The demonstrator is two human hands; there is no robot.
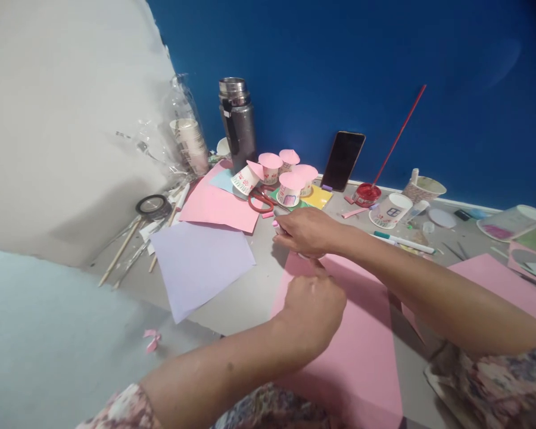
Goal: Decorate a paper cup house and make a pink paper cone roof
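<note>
At the desk (261,286), the right hand (306,231) bends over a pale rim (304,256) at the edge of a pink sheet (361,351), a pink tip (276,224) poking out by its fingers; I can't tell whether it grips either. The left hand (315,307) is curled just below, 1 finger reaching to the rim, and its grip is hidden from me too. Beyond sit 5 cups (289,195) with pink tops, 1 of them tilted, near red-handled scissors (261,205). A phone (345,159) leans against the blue wall (312,65), and a lilac sheet (201,262) lies to the left.
</note>
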